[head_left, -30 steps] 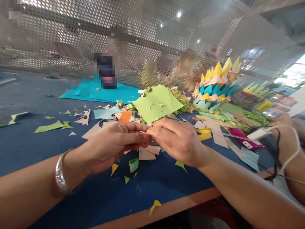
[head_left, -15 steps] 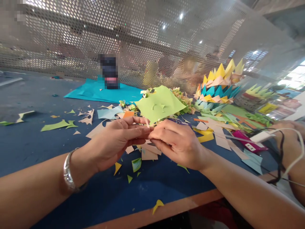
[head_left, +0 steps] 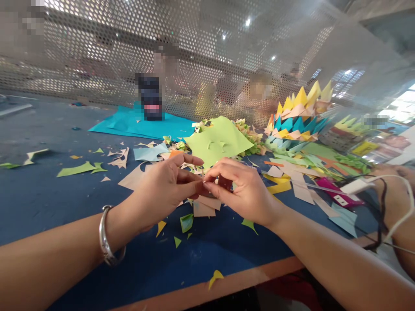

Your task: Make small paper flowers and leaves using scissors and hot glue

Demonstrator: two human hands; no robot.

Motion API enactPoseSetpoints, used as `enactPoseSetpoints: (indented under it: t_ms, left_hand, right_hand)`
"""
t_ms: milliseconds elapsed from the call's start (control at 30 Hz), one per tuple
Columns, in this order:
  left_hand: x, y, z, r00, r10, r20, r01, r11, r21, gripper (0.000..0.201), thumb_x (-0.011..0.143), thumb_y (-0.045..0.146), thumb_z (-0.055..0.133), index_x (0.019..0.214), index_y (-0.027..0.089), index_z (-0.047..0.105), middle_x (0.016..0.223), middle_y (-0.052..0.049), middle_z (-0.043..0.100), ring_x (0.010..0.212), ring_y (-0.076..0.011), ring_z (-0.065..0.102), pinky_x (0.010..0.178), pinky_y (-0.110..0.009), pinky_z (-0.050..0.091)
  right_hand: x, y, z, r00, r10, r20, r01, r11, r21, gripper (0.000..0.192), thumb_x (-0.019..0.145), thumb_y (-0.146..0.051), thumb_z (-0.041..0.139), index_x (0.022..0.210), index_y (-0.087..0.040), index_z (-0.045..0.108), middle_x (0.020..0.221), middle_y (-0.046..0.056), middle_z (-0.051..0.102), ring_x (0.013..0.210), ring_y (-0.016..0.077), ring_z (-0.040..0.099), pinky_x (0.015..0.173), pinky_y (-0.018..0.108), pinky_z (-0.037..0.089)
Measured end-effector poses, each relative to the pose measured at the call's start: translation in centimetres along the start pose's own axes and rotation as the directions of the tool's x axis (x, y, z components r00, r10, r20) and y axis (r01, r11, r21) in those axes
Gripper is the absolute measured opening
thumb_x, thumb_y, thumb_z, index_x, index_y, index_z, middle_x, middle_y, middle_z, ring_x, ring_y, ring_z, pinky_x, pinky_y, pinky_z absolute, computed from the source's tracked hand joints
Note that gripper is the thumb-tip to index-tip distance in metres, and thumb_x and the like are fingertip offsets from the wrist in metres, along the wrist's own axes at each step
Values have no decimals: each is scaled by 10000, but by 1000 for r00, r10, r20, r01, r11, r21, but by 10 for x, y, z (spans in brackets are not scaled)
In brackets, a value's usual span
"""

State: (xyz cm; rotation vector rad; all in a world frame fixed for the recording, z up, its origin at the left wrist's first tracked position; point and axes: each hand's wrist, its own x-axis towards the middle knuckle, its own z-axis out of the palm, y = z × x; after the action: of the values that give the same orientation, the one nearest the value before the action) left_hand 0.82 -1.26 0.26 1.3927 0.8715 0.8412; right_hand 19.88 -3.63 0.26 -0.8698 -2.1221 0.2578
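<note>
My left hand [head_left: 158, 190], with a silver bangle on its wrist, pinches at the fingertips just above the table. Meeting it tip to tip, my right hand [head_left: 246, 188] pinches too, its thumb and index finger closed. Between them is a small pale strip of paper, mostly hidden by the fingers. Behind the hands lies a green paper sheet [head_left: 215, 138] with small curved cuts that lift from its surface. Under and in front of the fingers are pale peach paper pieces [head_left: 204, 209] and a small green scrap [head_left: 186, 223].
Blue paper sheets [head_left: 113, 123] lie at the back left, along a perforated metal screen [head_left: 201, 47]. A layered paper crown [head_left: 298, 116] stands at the back right. Paper scraps litter the dark blue table [head_left: 129, 280]. A magenta power strip [head_left: 339, 192] with cables and another person's arm [head_left: 394, 207] are at right.
My fingers have shifted their grip on the pale strip, which showed upright between the fingertips before. The left hand has turned and moved slightly right; the right thumb now shows.
</note>
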Motion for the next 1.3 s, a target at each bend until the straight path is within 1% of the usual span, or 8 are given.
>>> enactPoseSetpoints:
  t_ms: [233,333,433,533,667,867,1033,1300]
  left_hand:
    - [3,-3,0,997,54,55,-56,997,45,525,715,240,716,1176,203,469,724,4,774,739,-192,749,717,-316,551]
    - [3,-4,0,994,79,70,-83,994,65,544,713,236,709,1197,208,462,705,23,759,731,-192,747,712,-318,553]
    - [1,-5,0,991,103,86,-109,991,75,534,728,236,691,1208,211,458,695,34,747,733,-190,744,711,-317,549]
    - [0,-5,0,988,116,97,-124,989,83,530,744,239,681,1222,211,453,684,39,739,727,-186,737,707,-316,544]
    - [0,-3,0,988,118,102,-129,985,113,533,768,273,680,1246,207,451,704,19,744,738,-200,736,703,-326,539]
    - [-2,-2,1,990,101,98,-111,988,110,565,757,312,714,1239,210,436,758,-12,762,780,-227,746,706,-329,543]
    - [-1,-6,0,990,116,78,-126,983,137,532,752,308,707,1210,221,449,717,2,752,758,-225,739,701,-330,524]
    - [-2,-3,1,985,133,107,-151,972,181,474,757,290,678,1179,219,473,705,2,733,721,-219,716,664,-329,506]
  right_hand:
    - [0,3,1,984,170,60,-177,975,134,31,889,-163,679,862,-166,664,841,-1,621,601,68,549,548,200,457]
    - [0,2,2,966,249,72,-259,944,203,46,885,-193,681,860,-172,649,804,-9,627,574,73,554,536,215,459]
    - [0,0,2,953,293,81,-304,915,265,54,877,-196,677,849,-177,635,758,-18,622,565,81,552,525,224,455]
    - [0,0,3,944,315,94,-328,891,314,67,872,-200,676,846,-181,618,719,-27,613,554,83,544,509,224,440]
    - [0,0,3,931,347,113,-364,858,362,116,875,-245,695,884,-188,593,748,-23,622,537,79,532,484,225,423]
    - [-1,1,4,918,377,122,-394,841,370,131,876,-255,700,901,-199,585,756,-28,617,527,75,522,481,227,428]
    - [-1,1,4,908,393,144,-417,817,398,137,878,-263,692,909,-199,575,791,-10,637,557,90,547,489,236,438]
    - [0,1,3,918,379,115,-391,822,413,147,863,-243,707,920,-195,581,814,-26,614,549,67,526,492,224,453]
